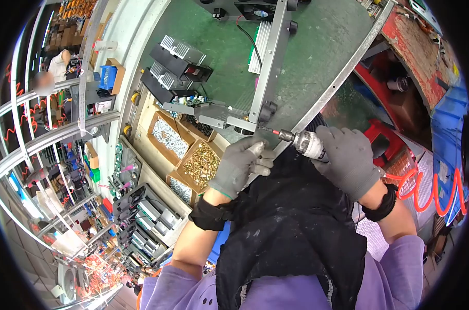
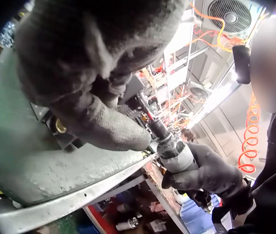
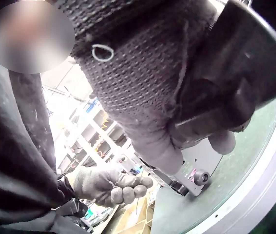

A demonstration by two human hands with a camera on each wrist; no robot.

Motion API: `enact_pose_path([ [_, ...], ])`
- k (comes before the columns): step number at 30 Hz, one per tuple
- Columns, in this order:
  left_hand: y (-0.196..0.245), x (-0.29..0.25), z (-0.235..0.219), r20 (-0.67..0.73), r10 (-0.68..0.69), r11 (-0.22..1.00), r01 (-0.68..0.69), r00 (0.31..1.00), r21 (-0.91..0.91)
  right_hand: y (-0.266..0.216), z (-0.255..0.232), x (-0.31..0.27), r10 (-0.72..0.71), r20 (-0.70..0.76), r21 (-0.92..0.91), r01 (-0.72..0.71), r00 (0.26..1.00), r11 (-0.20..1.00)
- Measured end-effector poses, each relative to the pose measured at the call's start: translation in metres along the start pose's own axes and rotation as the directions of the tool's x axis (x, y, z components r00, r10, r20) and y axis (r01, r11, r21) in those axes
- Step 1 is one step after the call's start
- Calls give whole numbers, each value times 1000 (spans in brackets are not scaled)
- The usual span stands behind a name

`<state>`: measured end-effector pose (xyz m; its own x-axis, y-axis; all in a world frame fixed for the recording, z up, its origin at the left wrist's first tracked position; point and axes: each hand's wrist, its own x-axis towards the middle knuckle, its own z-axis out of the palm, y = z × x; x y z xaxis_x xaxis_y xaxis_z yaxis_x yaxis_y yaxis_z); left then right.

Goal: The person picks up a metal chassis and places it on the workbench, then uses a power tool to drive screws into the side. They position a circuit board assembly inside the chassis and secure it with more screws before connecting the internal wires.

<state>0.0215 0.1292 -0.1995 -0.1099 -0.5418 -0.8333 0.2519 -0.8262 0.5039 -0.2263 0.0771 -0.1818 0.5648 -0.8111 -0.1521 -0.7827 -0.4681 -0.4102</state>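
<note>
My gloved right hand (image 1: 349, 161) grips a power screwdriver (image 1: 311, 145) with a white-and-black body. Its bit points left toward the corner of a grey metal frame (image 1: 269, 67) with black round feet (image 1: 268, 109). Just below that corner is my gloved left hand (image 1: 239, 166), its fingers curled and thumb bent over them. I cannot tell whether something small is inside them. In the left wrist view, the screwdriver (image 2: 176, 153) has its bit close beside the left fingers (image 2: 121, 129). From the right wrist, the frame's panel (image 3: 208, 158) shows beyond the right fingers.
Cardboard bins of silver screws (image 1: 168, 135) and brass-coloured screws (image 1: 201, 164) stand left of my left hand. Finned black heatsink units (image 1: 177, 59) sit on the green bench (image 1: 322, 46). A metal edge (image 1: 343, 67) borders the bench; a red coiled hose (image 1: 417, 188) hangs at right.
</note>
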Motion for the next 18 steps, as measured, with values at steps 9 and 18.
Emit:
enact_pose_path([
  [9, -15, 31, 16, 156, 14, 934, 43, 988, -354, 9, 7, -40, 150, 170, 361, -203, 974, 910],
  [18, -9, 31, 34, 60, 109, 992, -105, 992, -64, 12, 19, -47, 209, 234, 393, -289, 949, 873],
])
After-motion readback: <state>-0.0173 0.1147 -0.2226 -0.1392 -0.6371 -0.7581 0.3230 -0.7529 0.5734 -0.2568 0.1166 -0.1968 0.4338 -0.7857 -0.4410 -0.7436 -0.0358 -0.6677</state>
